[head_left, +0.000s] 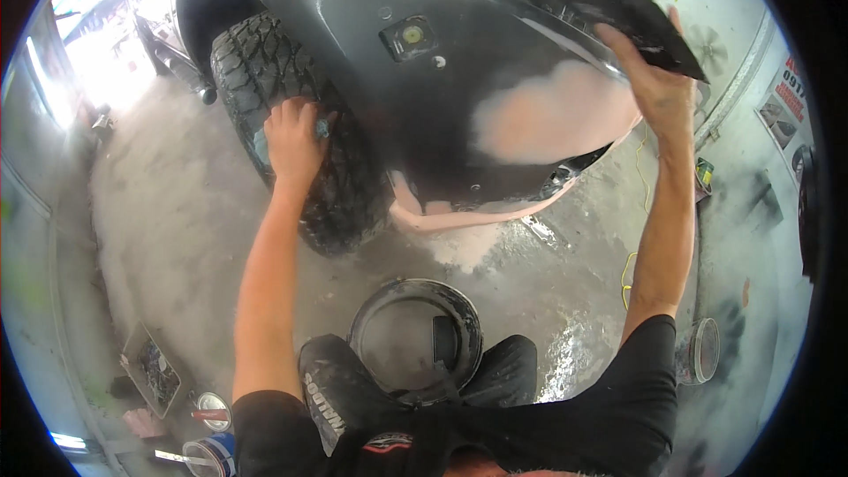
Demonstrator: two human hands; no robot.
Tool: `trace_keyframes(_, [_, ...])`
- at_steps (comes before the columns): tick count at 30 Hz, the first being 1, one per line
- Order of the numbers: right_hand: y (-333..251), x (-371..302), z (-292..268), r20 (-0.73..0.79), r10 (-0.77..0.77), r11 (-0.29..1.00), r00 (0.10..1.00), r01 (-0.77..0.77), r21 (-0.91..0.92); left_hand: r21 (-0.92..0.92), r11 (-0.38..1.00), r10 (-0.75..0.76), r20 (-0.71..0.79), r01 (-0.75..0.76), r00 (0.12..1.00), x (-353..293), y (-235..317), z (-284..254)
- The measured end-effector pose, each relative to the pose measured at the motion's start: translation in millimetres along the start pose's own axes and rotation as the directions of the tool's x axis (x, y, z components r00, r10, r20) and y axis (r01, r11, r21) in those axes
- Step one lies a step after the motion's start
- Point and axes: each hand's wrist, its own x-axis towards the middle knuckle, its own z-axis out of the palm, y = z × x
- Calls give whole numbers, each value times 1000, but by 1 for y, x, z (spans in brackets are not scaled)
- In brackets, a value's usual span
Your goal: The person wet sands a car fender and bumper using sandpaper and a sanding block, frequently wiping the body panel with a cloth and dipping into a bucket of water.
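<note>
My left hand [296, 137] is closed around a bluish cloth [322, 129], pressed against the tread of the black tyre [344, 181]. Little of that cloth shows past the fingers. To the right, my right hand [658, 93] grips the edge of a dark curved panel [609, 9], thumb on the near side and the other fingers mostly behind it. Between both hands lies the dark grey car body panel [389, 97], with a pinkish-orange sanded patch [521, 119] and an open square recess holding a round yellowish part [412, 34].
A round black tub [473, 309] of murky water stands between my knees, a dark block at its edge. At lower left are a tray [155, 371] and open cans [210, 411]. A clear bucket [704, 352] and yellow cord [629, 278] lie right. Wet patches mark the concrete floor.
</note>
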Motion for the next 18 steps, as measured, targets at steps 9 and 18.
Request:
trace_keyframes(9, [-17, 22, 34, 180, -415, 845, 892, 451, -288, -6, 1000, 15, -21, -15, 1000, -1, -1, 3])
trace_keyframes(18, [-18, 33, 51, 186, -439, 818, 879, 477, -323, -18, 1000, 8, -39, -9, 999, 3, 5, 2])
